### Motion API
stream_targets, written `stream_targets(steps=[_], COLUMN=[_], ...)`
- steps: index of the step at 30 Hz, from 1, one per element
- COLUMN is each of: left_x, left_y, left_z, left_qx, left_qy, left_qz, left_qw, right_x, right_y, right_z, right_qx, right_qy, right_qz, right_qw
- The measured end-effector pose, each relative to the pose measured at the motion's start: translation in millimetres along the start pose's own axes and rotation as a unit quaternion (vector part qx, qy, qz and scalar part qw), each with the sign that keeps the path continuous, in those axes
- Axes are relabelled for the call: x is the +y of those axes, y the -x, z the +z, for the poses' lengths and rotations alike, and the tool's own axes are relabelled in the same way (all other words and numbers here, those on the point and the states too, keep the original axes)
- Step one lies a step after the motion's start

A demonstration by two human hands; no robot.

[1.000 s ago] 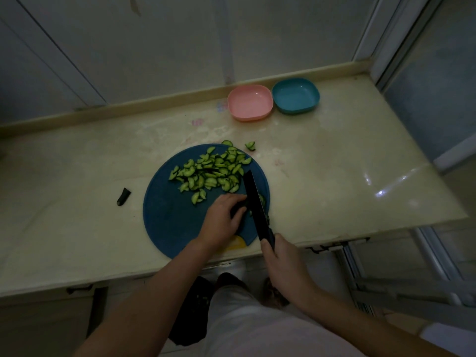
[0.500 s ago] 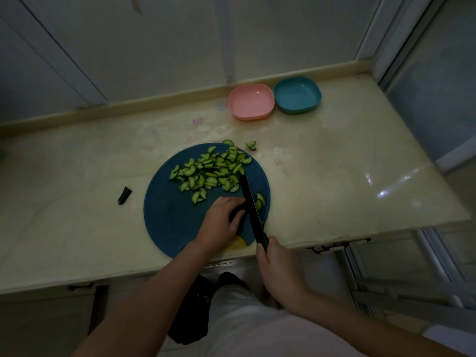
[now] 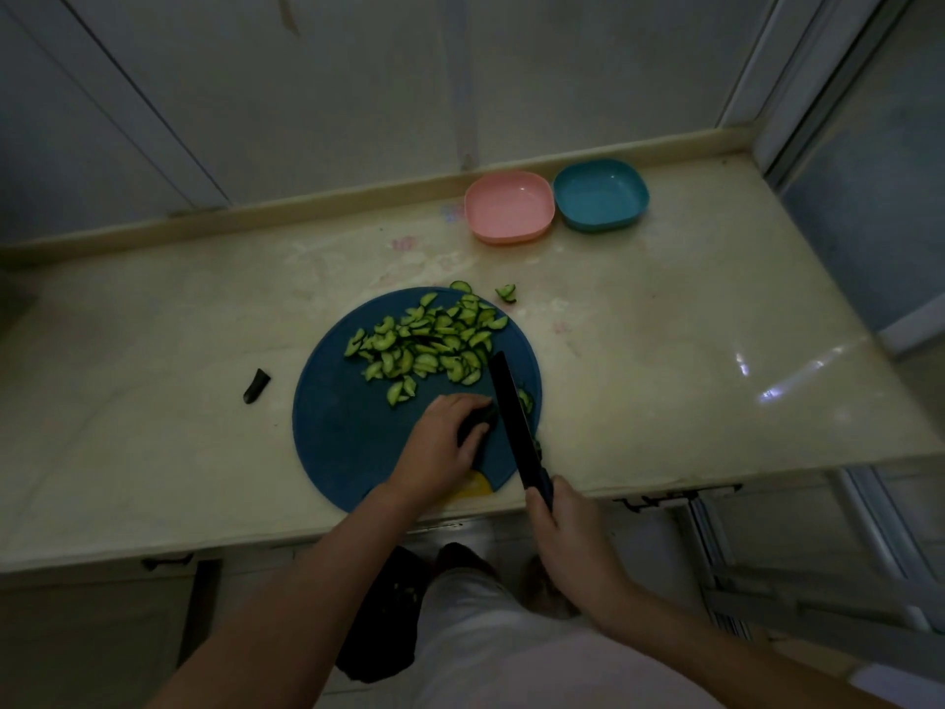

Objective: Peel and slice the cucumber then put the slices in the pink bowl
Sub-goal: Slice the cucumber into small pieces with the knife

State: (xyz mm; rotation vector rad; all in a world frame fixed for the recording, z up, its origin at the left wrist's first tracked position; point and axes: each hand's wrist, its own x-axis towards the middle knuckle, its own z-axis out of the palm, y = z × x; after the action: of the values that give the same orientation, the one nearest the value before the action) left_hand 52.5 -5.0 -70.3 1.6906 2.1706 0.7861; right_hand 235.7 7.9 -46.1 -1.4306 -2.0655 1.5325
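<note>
The pink bowl [image 3: 509, 207] sits at the far edge of the worktop [image 3: 665, 350], toward its right corner, with a blue bowl [image 3: 601, 194] just beside it on the right. A round blue cutting board [image 3: 347, 442] lies at the front edge. A dark cucumber end [image 3: 255, 386] rests on the worktop left of the board, apart from it, and a stray slice [image 3: 506, 293] lies just past the board's far rim. A heap of cucumber slices [image 3: 429, 345] covers the far half of the board, between the hands and the bowls.

The uncut cucumber stub [image 3: 478, 424] lies on the board's right half, under the left hand [image 3: 440, 447], whose curled fingers hold it down. The black knife [image 3: 516, 422] stands just right of the stub, with its tip near the heap. The right hand [image 3: 567, 539] is wrapped round the handle at the worktop's front edge.
</note>
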Motion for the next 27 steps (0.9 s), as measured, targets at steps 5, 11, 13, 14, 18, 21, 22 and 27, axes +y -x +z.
stream_targets(steps=[5, 11, 13, 14, 18, 21, 22, 27], left_x=[-3, -23, -30, -33, -39, -42, -43, -41], left_y=[5, 22, 28, 31, 40, 42, 42, 40], left_z=[-3, -18, -24, -26, -36, -41, -41, -40], left_qx=[0.022, 0.072, 0.097, 0.112, 0.183, 0.198, 0.195, 0.183], left_qy=[-0.014, -0.019, -0.020, -0.018, 0.007, 0.021, 0.021, 0.031], left_qz=[-0.026, -0.094, -0.124, -0.142, -0.236, -0.273, -0.276, -0.290], left_qw=[0.999, 0.993, 0.987, 0.983, 0.954, 0.941, 0.941, 0.939], right_x=[3, 2, 0, -2, -12, -9, -6, 6], right_y=[3, -13, -22, -28, -41, -44, -46, -72], right_z=[-9, -14, -17, -17, -10, -12, -17, -55], right_qx=[-0.003, -0.042, -0.061, -0.071, -0.114, -0.157, -0.172, -0.240], right_qy=[0.023, 0.084, 0.108, 0.117, 0.134, 0.140, 0.150, 0.225], right_qz=[-0.046, -0.094, -0.116, -0.127, -0.155, -0.154, -0.151, -0.158], right_qw=[0.999, 0.991, 0.985, 0.982, 0.972, 0.965, 0.962, 0.931])
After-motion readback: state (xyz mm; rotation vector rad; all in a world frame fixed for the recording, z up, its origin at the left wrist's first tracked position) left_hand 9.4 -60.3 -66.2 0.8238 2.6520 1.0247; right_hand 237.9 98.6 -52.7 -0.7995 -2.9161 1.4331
